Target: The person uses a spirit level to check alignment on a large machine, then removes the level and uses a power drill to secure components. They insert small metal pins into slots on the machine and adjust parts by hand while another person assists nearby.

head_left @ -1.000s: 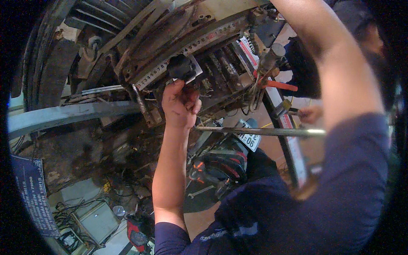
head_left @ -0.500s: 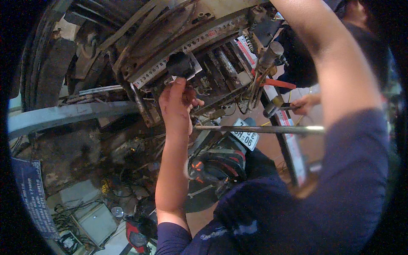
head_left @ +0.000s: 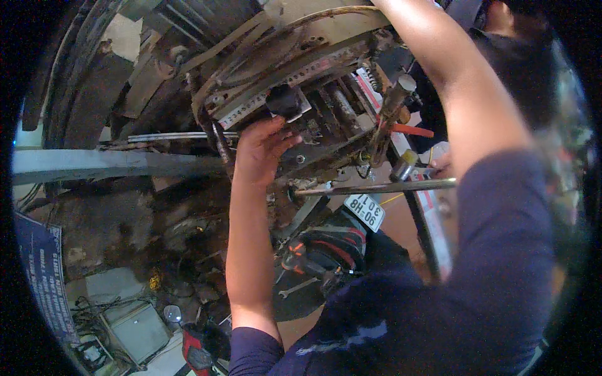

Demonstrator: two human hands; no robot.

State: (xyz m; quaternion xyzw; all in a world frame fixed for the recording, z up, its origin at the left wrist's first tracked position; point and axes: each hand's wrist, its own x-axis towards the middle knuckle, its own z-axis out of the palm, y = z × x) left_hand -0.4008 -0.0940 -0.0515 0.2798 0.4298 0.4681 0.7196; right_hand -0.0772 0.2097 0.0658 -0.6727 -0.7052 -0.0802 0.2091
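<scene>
My left hand (head_left: pixel 262 145) is raised with its fingers apart, right below a black knob (head_left: pixel 283 101) on a worn metal machine. Its fingertips are close to the knob's lower edge; whether they touch it I cannot tell. Behind the knob runs a white scale strip (head_left: pixel 246 111) with printed marks, and a small pale plate sits beside it. My right arm (head_left: pixel 467 88) reaches up past the top edge of the picture, so my right hand is out of sight.
Across the middle lies a metal bar (head_left: pixel 382 187). Behind my right arm another person's hand (head_left: pixel 441 161) is beside a hammer (head_left: pixel 404 167). Below stand a motorcycle (head_left: pixel 329 247) with a white plate and a wrench (head_left: pixel 298 287). A grey beam (head_left: pixel 113 163) enters from the left.
The view has shifted, so the machine sits lower and further right in the picture. My left hand's fingers have spread and lie a little lower against the knob.
</scene>
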